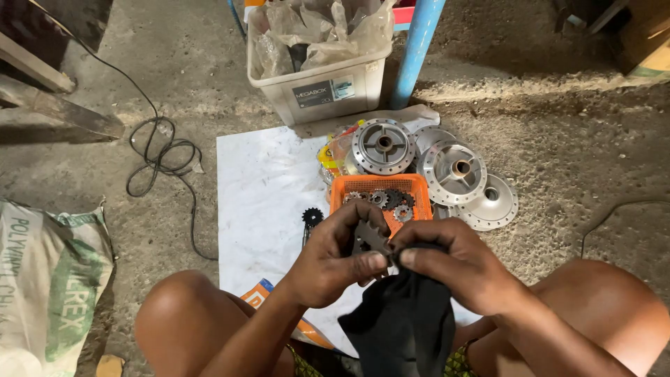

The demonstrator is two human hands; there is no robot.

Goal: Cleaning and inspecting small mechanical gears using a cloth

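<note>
Above the near edge of the white sheet, the left hand pinched a dark sprocket steady while the right hand pressed a black rag against it, beside the orange basket's near rim.

Light falls brightest on the white sheet and the metal hubs, which show mild glare. The upper corners sink into deep shadow. The concrete floor is unevenly lit. Focus is sharp at centre; edges bend slightly from wide-angle distortion.
</note>
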